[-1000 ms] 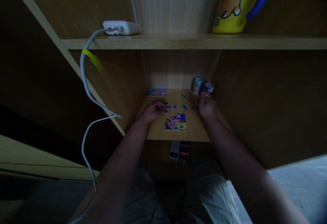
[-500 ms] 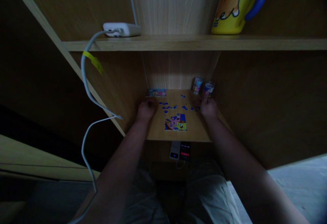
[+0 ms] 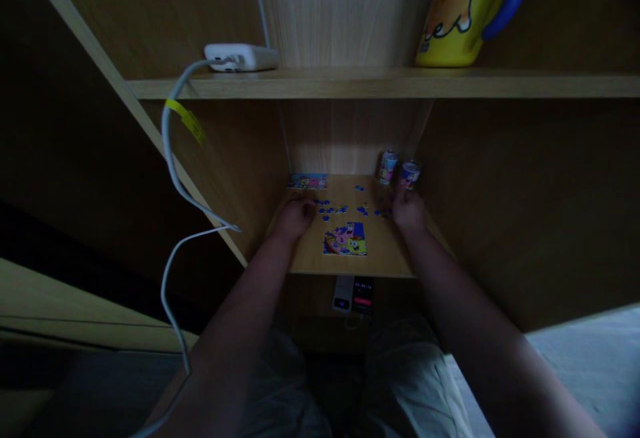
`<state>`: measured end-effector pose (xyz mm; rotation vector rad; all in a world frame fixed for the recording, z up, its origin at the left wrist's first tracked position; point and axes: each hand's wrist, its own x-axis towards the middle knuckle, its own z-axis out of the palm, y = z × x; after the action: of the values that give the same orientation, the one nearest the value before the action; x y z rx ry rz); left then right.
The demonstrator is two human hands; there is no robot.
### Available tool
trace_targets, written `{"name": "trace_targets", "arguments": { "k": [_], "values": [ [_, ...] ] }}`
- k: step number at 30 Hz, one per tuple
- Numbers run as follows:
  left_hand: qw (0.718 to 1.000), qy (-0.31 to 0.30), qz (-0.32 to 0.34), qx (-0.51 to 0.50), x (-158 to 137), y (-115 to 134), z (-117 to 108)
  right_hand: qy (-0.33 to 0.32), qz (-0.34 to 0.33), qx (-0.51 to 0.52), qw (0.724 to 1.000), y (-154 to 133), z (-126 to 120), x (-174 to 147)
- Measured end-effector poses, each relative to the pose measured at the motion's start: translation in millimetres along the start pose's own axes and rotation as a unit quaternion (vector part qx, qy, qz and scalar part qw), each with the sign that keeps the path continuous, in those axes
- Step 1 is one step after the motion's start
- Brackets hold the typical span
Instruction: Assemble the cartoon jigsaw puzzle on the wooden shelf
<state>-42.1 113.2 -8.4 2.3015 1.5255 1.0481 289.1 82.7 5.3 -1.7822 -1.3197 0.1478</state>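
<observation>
My left hand (image 3: 296, 216) is over the left side of the lower shelf, fingers bent together. Its fingertips reach the leftmost of several loose blue jigsaw pieces (image 3: 327, 211); what they pinch, if anything, is too dark to make out. My right hand (image 3: 410, 211) is at the right, just in front of a small printed can (image 3: 410, 171), fingers curled; anything inside them is hidden. More jigsaw pieces (image 3: 363, 211) lie between the hands. A partly assembled cartoon jigsaw (image 3: 346, 239), with a yellow and a pink figure, lies near the front edge.
A printed picture card (image 3: 309, 181) lies at the back left. Another can (image 3: 387, 167) stands at the back right. Above is a shelf (image 3: 345, 83) with a white device (image 3: 243, 57), its cable (image 3: 167, 151), and a yellow mug (image 3: 450, 31). Below, a phone (image 3: 363, 296) lies.
My left hand has moved right, from beside the loose pieces to the leftmost one. My right hand stays almost in place by the can.
</observation>
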Motion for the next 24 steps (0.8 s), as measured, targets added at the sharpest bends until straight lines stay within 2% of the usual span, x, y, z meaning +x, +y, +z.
{"name": "trace_targets", "arguments": {
  "k": [12, 24],
  "values": [
    [1.0, -0.001, -0.021, -0.005, 0.3, 2.5, -3.4, 0.011, 0.001, 0.003, 1.0, -1.1, -0.9, -0.7],
    [0.994, -0.06, 0.078, -0.048, 0.1, 4.3, 4.4, 0.001, 0.001, -0.001, 1.0, -2.5, -2.0, -1.5]
  ]
}}
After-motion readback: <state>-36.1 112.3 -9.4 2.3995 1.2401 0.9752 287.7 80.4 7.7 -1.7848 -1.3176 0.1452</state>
